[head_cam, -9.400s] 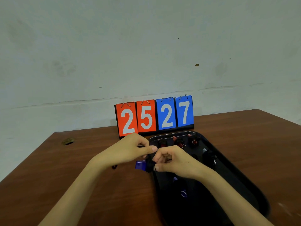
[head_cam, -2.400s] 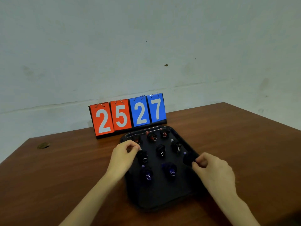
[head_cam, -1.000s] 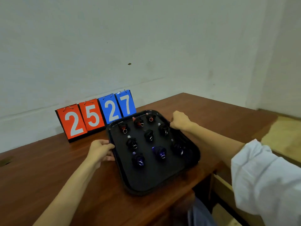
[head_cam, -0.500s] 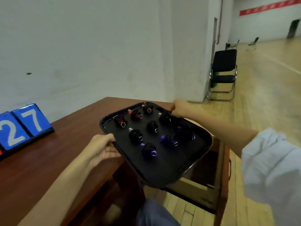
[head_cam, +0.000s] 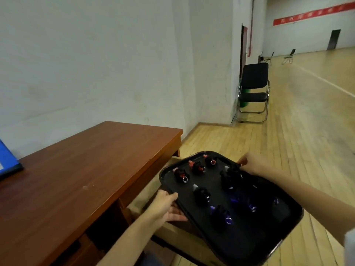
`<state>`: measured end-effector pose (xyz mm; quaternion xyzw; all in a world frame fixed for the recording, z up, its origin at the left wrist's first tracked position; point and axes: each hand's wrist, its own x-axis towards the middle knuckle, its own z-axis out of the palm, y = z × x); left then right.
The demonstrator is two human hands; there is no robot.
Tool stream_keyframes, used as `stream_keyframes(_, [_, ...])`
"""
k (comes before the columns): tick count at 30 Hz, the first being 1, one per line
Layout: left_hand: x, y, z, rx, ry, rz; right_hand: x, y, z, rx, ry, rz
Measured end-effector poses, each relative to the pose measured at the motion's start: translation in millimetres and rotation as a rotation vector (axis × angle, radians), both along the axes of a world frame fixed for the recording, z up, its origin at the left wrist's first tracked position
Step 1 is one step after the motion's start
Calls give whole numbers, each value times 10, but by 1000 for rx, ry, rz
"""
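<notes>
A black tray (head_cam: 253, 244) hangs in the air to the right of the wooden table (head_cam: 80, 169), above an open drawer (head_cam: 148, 191). On it lie several small whistles with black cords: red ones (head_cam: 196, 167) at the far end, black ones (head_cam: 201, 194) in the middle, blue ones (head_cam: 221, 214) nearer me. My left hand (head_cam: 167, 206) grips the tray's left rim, thumb on top and fingers underneath. My right hand (head_cam: 251, 166) grips the far right rim.
The blue corner of a flip scoreboard (head_cam: 7, 162) shows at the table's left edge. A black folding chair (head_cam: 252, 91) stands by the wall corner. Wooden hall floor (head_cam: 288, 141) stretches to the right, with more chairs far off.
The tray has been lifted off the table and carried right, now past the table's end and over the open drawer. My view has swung right with it.
</notes>
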<state>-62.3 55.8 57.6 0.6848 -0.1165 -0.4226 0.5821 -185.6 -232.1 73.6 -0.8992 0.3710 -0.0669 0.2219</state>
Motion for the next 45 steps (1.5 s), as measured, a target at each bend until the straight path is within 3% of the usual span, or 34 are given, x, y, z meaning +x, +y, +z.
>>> stream_keyframes(11, [201, 32, -568, 99, 98, 175, 561, -94, -443, 16, 70, 98])
stream_keyframes(19, [659, -113, -745, 99, -47, 333, 1103, -97, -449, 33, 69, 155])
stream_keyframes(27, [679, -90, -795, 73, 136, 380, 1615, -97, -674, 82, 13, 160])
stream_keyframes(39, [868, -313, -717, 304, 448, 209, 1834, -102, -1095, 85, 59, 128])
stream_keyframes(45, [831, -447, -770, 351, 486, 211, 1836, -85, -1194, 102, 123, 161])
